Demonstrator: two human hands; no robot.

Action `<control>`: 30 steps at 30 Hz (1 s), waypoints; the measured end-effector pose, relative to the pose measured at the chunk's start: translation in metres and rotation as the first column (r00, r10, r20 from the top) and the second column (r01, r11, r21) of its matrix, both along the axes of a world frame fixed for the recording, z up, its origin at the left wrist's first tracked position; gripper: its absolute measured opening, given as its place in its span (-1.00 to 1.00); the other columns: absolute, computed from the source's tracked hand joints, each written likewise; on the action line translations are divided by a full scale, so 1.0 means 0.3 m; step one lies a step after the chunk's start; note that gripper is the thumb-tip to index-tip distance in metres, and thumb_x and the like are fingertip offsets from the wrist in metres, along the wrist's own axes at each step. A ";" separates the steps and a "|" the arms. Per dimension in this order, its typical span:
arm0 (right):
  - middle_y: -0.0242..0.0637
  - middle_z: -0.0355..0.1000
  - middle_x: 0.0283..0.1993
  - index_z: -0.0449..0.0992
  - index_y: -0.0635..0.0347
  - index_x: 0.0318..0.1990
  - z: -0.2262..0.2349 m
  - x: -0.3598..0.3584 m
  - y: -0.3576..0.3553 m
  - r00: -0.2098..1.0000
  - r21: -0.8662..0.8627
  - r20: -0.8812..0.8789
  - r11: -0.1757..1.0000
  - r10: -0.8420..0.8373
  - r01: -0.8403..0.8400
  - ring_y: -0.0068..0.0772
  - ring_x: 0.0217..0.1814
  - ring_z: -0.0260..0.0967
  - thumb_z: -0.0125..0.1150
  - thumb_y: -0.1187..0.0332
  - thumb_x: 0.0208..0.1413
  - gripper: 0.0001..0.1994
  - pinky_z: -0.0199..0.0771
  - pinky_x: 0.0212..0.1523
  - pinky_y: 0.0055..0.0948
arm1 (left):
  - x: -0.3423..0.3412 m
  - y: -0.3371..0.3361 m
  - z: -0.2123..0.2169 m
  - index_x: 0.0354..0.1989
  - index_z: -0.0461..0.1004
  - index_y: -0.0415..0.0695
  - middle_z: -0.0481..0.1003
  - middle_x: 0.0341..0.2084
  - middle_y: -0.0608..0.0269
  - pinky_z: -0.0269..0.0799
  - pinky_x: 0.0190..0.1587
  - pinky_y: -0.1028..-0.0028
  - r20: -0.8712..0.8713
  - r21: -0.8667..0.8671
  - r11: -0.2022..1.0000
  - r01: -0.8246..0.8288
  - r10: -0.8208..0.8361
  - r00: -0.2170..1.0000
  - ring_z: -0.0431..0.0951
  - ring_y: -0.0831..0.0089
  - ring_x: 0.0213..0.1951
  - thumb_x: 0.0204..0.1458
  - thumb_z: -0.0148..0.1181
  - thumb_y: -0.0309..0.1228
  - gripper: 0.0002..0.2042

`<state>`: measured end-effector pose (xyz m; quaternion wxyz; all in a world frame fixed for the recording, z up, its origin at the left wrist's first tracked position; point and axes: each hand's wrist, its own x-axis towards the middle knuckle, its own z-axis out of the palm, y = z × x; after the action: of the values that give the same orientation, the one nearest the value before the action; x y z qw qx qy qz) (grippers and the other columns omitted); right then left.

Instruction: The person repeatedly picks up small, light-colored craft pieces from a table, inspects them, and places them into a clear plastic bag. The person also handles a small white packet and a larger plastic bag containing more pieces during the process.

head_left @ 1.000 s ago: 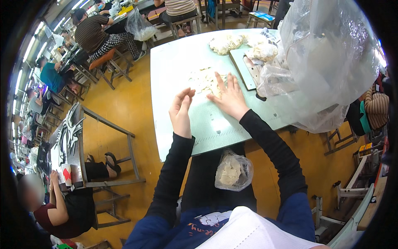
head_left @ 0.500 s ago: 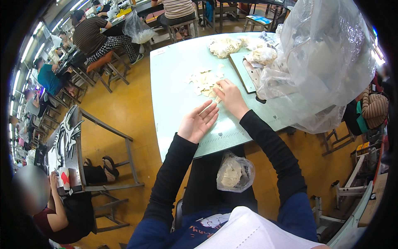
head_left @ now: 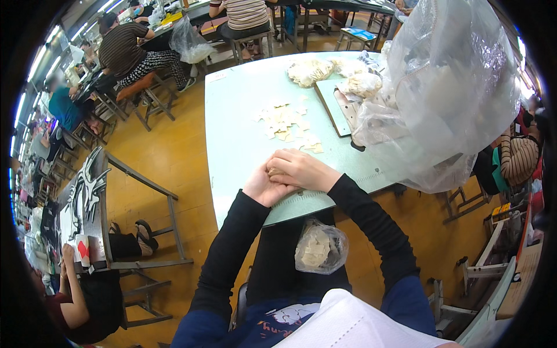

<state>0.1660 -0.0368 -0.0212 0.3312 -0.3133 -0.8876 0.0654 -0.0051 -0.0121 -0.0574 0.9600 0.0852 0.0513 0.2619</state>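
Side bench (head_left: 100,232): about nine o'clock from the hands, dark strips (head_left: 90,185) heaped on it.
Left hand (head_left: 261,187): cupped, curled around a small cream bit (head_left: 277,171).
Cream pieces (head_left: 283,120): scattered at twelve o'clock on the pale green table (head_left: 232,139).
Right hand (head_left: 306,168): folded over the left; I can't tell whether it grips anything.
Lap bag (head_left: 336,256): five o'clock, clear, with cream pieces inside.
Board (head_left: 333,105): one o'clock.
Big clear bag (head_left: 458,81): two o'clock, bulging.
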 end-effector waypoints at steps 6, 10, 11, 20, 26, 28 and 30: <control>-0.38 0.38 -0.07 0.47 -0.01 -0.07 0.013 0.017 -0.011 0.991 0.153 0.065 0.983 -0.116 0.105 -0.33 0.00 0.34 0.27 0.18 0.11 -0.73 0.29 0.07 -0.28 | -0.004 0.044 -0.064 0.21 0.24 -0.19 0.36 0.07 0.07 0.41 0.20 0.11 0.168 0.006 1.000 0.001 -0.002 0.986 0.42 0.23 0.13 0.41 -0.34 -0.20 -0.61; -0.38 0.40 0.03 0.50 -0.04 -0.01 0.059 0.040 -0.047 0.974 0.217 -0.023 0.950 -0.225 0.224 -0.33 0.07 0.34 0.31 0.22 0.07 -0.68 0.25 0.12 -0.26 | 0.000 0.025 -0.039 0.19 0.23 -0.26 0.37 0.05 0.04 0.42 0.21 0.14 0.001 -0.085 0.992 -0.090 0.090 0.996 0.46 0.24 0.08 0.41 -0.31 -0.23 -0.62; -0.38 0.40 0.05 0.51 -0.05 0.00 0.076 0.052 -0.066 0.969 0.210 -0.068 0.946 -0.239 0.248 -0.33 0.09 0.34 0.32 0.24 0.07 -0.68 0.25 0.12 -0.26 | 0.000 0.013 -0.025 0.18 0.23 -0.28 0.37 0.05 0.03 0.42 0.22 0.15 -0.061 -0.062 0.989 -0.132 0.128 0.990 0.47 0.24 0.06 0.40 -0.31 -0.24 -0.61; -0.20 0.45 0.02 0.58 0.18 -0.08 0.169 0.125 -0.391 0.891 -0.085 -0.212 0.916 -0.401 0.392 -0.15 0.05 0.41 0.29 0.50 0.06 -0.76 0.42 0.02 -0.30 | 0.010 -0.033 0.074 0.36 0.11 -0.31 0.22 0.29 -0.14 0.21 0.37 0.18 -0.085 -0.053 0.987 -0.153 0.148 0.985 0.28 0.12 0.28 0.36 -0.18 -0.27 -0.51; -0.21 0.44 -0.09 0.57 0.25 -0.05 0.161 0.039 -0.502 0.820 -0.221 -0.309 0.876 -0.481 0.429 -0.27 -0.13 0.45 0.29 0.52 0.07 -0.74 0.47 -0.13 -0.41 | 0.012 -0.252 0.121 0.38 0.10 -0.27 0.24 0.29 -0.06 0.29 0.33 0.25 -0.173 0.050 0.958 -0.283 0.288 0.942 0.32 0.16 0.27 0.31 -0.11 -0.38 -0.51; -0.23 0.42 -0.12 0.57 0.25 -0.03 0.154 0.002 -0.525 0.747 -0.380 -0.375 0.826 -0.548 0.416 -0.38 -0.22 0.41 0.30 0.52 0.06 -0.72 0.45 -0.19 -0.46 | 0.009 -0.349 0.140 0.39 0.09 -0.24 0.27 0.27 -0.04 0.30 0.31 0.29 -0.200 0.047 0.959 -0.281 0.285 0.938 0.33 0.20 0.26 0.28 -0.07 -0.37 -0.49; -0.27 0.41 -0.17 0.56 0.28 -0.01 0.139 -0.031 -0.537 0.708 -0.463 -0.411 0.800 -0.574 0.380 -0.53 -0.35 0.33 0.33 0.56 0.01 -0.67 0.41 -0.27 -0.55 | 0.003 -0.431 0.156 0.40 0.08 -0.21 0.29 0.26 0.00 0.27 0.32 0.32 -0.209 0.008 0.971 -0.238 0.235 0.949 0.33 0.22 0.27 0.26 -0.03 -0.36 -0.46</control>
<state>0.1566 -0.1979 0.0205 0.5090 -0.5575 -0.6197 0.2144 -0.0042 -0.1414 -0.0105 0.9117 0.0969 0.1636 0.3642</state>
